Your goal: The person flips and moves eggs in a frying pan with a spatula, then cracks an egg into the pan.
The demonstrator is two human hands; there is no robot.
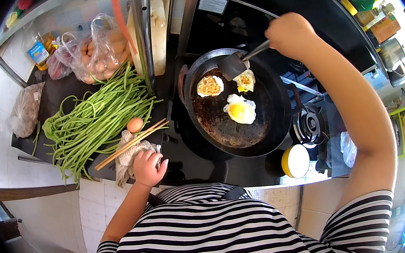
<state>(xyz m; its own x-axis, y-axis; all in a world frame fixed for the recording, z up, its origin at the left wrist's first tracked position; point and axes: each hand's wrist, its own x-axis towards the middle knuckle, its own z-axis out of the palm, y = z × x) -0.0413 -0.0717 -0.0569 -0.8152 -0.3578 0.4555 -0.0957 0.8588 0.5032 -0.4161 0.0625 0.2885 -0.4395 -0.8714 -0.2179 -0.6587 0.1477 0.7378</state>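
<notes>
My right hand [289, 36] grips the handle of a dark spatula [232, 67] above the far side of a black two-handled pan [241, 137]. The spatula's blade partly covers a browned fried egg [245, 80] with some yolk showing. To its left lies another browned fried egg [210, 86]; nearer me is a fried egg with its yolk up [241, 111]. My left hand [150, 169] rests on a crumpled beige cloth [126, 165] at the counter edge, thumb apart. A pair of wooden chopsticks [129, 145] lies across the cloth, just beyond my fingers.
A whole brown egg [135, 125] sits against long green beans [100, 115]. Behind are a plastic bag of eggs [101, 59], an oil bottle [37, 51] and an upright metal post [145, 31]. A yellow bowl [295, 161] and a gas burner [309, 125] are right of the pan.
</notes>
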